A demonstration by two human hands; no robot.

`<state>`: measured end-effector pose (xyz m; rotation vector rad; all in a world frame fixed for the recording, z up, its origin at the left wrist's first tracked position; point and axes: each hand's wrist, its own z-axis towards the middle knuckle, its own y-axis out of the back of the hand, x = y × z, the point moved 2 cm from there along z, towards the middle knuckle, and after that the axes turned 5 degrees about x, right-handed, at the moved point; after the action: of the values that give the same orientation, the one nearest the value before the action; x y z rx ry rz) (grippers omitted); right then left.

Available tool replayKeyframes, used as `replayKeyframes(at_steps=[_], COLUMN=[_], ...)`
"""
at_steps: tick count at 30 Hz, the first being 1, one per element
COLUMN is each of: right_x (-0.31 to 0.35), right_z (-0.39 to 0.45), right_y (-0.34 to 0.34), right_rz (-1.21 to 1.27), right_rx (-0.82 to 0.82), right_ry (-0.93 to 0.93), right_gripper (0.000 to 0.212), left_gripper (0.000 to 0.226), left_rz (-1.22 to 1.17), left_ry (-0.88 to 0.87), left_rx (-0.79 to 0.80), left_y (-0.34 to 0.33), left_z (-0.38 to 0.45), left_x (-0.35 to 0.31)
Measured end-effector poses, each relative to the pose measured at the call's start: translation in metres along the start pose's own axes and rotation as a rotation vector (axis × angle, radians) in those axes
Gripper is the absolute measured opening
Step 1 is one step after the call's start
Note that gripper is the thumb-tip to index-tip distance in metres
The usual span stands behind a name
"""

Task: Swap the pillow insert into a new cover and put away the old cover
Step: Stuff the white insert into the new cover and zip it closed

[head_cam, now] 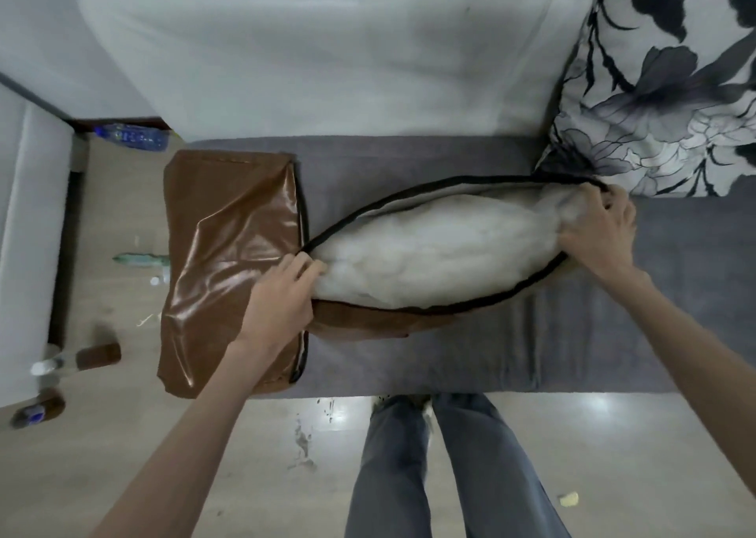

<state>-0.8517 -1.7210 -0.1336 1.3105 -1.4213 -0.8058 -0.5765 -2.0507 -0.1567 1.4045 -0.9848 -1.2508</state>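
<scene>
Two hands at the cover's open mouth, working the insert.

Our left hand (pixel 282 292) pinches one end of the white insert (pixel 433 251), our right hand (pixel 599 226) grips the other, steadying it inside the gaping cover (pixel 368 324); beyond our left hand lies the shiny brown cover (pixel 229 259).

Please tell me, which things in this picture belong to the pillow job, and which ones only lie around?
Belong to the job:
- white fluffy pillow insert
- grey cover with black-edged opening
- shiny brown leather-like cover
- left hand, right hand

Only lying around:
- black-and-white flowered cushion
- blue-labelled plastic bottle
</scene>
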Motion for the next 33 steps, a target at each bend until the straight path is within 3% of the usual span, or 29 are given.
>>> replayKeyframes(at_steps=[2, 4, 8, 10, 12, 16, 18, 21, 24, 28, 33], right_x=[-0.010, -0.015, -0.022, -0.029, -0.039, -0.062, -0.070, -0.081, -0.089, -0.098, -0.101], right_z=[0.010, 0.016, 0.017, 0.016, 0.018, 0.024, 0.025, 0.028, 0.036, 0.052, 0.068], right_y=[-0.002, -0.001, 0.002, 0.004, 0.009, 0.010, 0.009, 0.010, 0.014, 0.013, 0.006], right_rz=[0.005, -0.003, -0.044, 0.004, 0.073, 0.136, 0.174, 0.154, 0.208, 0.291, 0.315], right_rx=[0.047, 0.034, 0.077, 0.058, 0.009, -0.046, -0.048, 0.000, 0.093, 0.164, 0.183], right_ry=[0.026, 0.023, 0.029, 0.074, 0.096, 0.145, 0.194, 0.344, 0.362, 0.282, 0.330], right_gripper=[0.063, 0.064, 0.052, 0.044, 0.032, 0.017, 0.017, 0.020, 0.028, 0.027, 0.016], left_gripper=[0.033, 0.047, 0.064, 0.059, 0.044, 0.030, 0.018, 0.035, 0.070, 0.080, 0.080], left_rz=[-0.127, -0.269, -0.457, -0.323, -0.127, 0.056, -0.047, -0.292, -0.298, -0.221, -0.183], left_ry=[0.097, 0.319, 0.633, 0.662, 0.661, 0.324, 0.137, -0.092, -0.228, -0.212, -0.196], left_rx=[0.094, 0.252, 0.744, 0.748, 0.545, 0.111, 0.040, 0.161, 0.365, 0.482, 0.456], left_y=[-0.015, -0.033, -0.056, -0.052, -0.034, -0.011, -0.014, -0.030, -0.047, -0.062, -0.065], left_z=[0.006, 0.008, 0.014, 0.021, 0.034, 0.067, 0.090, 0.132, 0.165, 0.199, 0.215], left_x=[-0.015, -0.018, 0.002, 0.009, 0.002, -0.082, -0.144, -0.226, -0.290, -0.316, -0.314])
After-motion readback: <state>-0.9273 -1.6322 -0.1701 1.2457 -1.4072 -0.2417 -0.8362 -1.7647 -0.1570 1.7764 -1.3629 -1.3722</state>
